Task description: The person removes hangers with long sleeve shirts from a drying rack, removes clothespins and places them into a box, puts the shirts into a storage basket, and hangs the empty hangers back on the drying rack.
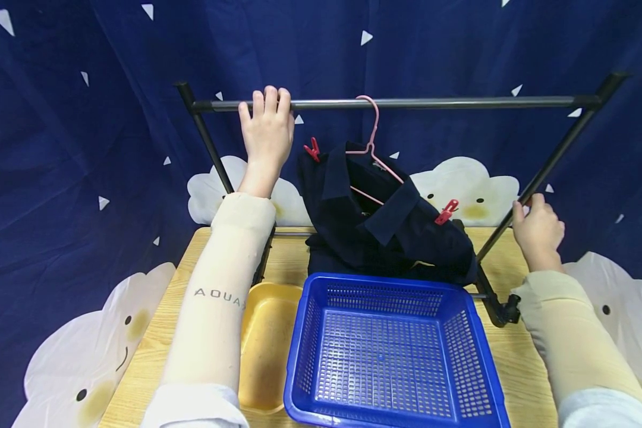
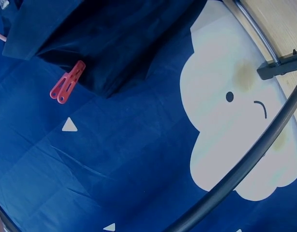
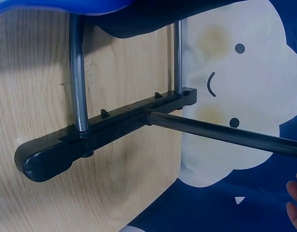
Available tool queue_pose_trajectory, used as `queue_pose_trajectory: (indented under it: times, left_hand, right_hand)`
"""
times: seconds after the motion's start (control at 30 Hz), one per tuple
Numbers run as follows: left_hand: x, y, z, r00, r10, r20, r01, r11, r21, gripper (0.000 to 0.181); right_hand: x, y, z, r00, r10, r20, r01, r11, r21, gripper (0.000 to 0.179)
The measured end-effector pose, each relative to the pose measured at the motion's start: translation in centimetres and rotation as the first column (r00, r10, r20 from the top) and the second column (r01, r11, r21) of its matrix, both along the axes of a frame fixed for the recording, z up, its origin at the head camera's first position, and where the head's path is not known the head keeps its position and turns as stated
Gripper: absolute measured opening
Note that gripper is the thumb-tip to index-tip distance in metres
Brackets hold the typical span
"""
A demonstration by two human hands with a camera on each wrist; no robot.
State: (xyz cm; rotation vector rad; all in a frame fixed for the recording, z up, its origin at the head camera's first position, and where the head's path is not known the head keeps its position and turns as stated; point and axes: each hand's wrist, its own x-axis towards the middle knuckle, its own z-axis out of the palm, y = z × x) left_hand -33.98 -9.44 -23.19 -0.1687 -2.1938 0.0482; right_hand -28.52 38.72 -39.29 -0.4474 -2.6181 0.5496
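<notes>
A black-and-grey clothes rack (image 1: 460, 103) stands on the table. My left hand (image 1: 267, 134) grips its top bar near the left end, fingers laid over it. Lower down, my right hand (image 1: 539, 235) holds the right post; in the right wrist view only some fingers (image 3: 296, 193) show at the edge, below the post. From the bar hangs a pink hanger (image 1: 374, 128) bearing a dark collared shirt (image 1: 342, 232). One red clothespin (image 1: 312, 150) clips its left shoulder, another clothespin (image 1: 446, 212) the right. The shirt's lower part is hidden behind the blue basket (image 1: 385, 282).
Left of the basket, a yellow tub (image 1: 267, 351) sits on the wooden table (image 1: 155, 356), partly behind my left forearm. The rack's black foot (image 3: 114, 123) lies along the table's right side. A dark blue curtain (image 1: 433, 47) with white clouds and triangles hangs all around.
</notes>
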Motion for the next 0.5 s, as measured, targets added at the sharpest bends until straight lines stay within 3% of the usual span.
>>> queue_pose_trajectory:
  times: [0.5]
  left_hand:
    - [-0.14,0.03,0.07,1.0,0.007,0.03,-0.007,1.0,0.022,0.032]
  right_hand:
    - [-0.44,-0.19,0.2,1.0,-0.015,0.018,0.015,1.0,-0.015,0.046]
